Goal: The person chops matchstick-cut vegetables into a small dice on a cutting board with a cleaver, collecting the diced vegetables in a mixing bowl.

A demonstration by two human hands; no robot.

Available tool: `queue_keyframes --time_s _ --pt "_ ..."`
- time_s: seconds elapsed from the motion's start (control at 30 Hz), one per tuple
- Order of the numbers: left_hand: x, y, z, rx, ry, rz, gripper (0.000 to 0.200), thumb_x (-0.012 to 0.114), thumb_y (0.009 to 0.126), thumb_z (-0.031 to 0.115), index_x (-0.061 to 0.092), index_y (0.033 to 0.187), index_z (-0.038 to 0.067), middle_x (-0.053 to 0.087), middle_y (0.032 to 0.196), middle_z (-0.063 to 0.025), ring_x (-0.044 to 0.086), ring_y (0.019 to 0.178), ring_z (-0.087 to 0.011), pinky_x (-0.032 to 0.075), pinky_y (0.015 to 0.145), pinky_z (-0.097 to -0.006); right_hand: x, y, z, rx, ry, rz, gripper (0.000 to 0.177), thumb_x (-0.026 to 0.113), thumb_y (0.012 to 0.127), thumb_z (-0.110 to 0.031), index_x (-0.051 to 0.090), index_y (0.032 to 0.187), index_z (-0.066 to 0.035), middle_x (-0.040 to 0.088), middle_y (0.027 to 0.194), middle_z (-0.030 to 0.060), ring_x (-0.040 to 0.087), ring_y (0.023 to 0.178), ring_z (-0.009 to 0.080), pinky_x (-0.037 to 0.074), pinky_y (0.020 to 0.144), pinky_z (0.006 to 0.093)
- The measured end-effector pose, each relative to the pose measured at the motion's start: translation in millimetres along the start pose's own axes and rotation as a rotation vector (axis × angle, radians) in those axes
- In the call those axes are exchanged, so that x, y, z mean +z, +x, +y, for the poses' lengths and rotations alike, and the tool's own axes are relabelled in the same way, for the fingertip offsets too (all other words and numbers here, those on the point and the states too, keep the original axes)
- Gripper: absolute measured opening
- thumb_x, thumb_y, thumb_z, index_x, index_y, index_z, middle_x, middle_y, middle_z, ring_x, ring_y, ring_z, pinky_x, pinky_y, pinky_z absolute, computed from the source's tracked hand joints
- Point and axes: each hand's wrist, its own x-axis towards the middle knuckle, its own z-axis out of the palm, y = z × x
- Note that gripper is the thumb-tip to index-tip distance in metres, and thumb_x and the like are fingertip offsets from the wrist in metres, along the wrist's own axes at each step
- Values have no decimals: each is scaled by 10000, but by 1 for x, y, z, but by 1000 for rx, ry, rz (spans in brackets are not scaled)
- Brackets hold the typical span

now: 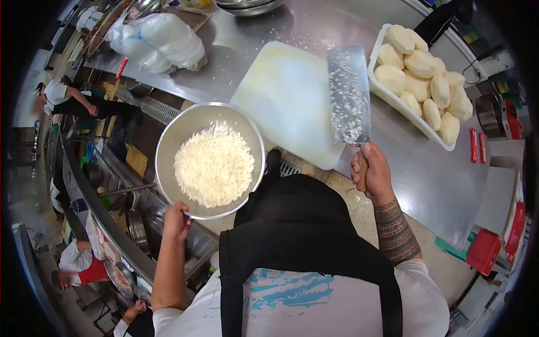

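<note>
My left hand grips the rim of a round metal bowl, its fingers closed at the near edge. Finely chopped pale pieces are heaped inside the bowl. A wide cleaver is held by its wooden handle in my right hand, with small bits stuck over the blade. The blade points away from me and lies over the right side of a whitish cutting board. Small scraps are scattered on the metal table beyond the board.
A white basket of peeled potatoes is at the right. Plastic bags sit at the back left, metal bowls at the back. Two red packets lie far right. Other people stand at the left.
</note>
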Motion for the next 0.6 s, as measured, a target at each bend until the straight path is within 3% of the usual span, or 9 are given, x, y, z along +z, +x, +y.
queue_keyframes --time_s 0.17,0.37,0.5,0.6 --pt "142 30 100 117 76 -201 47 565 898 53 584 878 15 569 744 -63 519 531 -175 384 458 -303 1 5 -11 -111 198 177 331 459 1145 -382 561 1173 -68 555 735 41 527 528 120 471 495 251" --pt "328 129 178 59 122 -517 72 572 883 19 567 950 -5 551 806 -91 495 602 -189 407 481 -302 16 3 -20 -176 111 350 363 429 1158 -377 558 1223 -44 539 720 42 521 530 116 454 497 252" --pt "449 193 204 58 278 -697 150 565 892 27 577 1036 -14 619 908 -121 620 693 -209 445 491 -274 37 25 -23 -212 176 438 384 418 1160 -380 569 1219 -31 537 716 44 517 521 118 452 493 253" --pt "514 207 217 52 315 -699 211 556 901 31 583 1099 -39 645 949 -134 665 708 -209 474 493 -261 54 51 -32 -206 264 505 396 422 1157 -388 568 1219 -25 540 721 45 516 516 121 453 489 258"
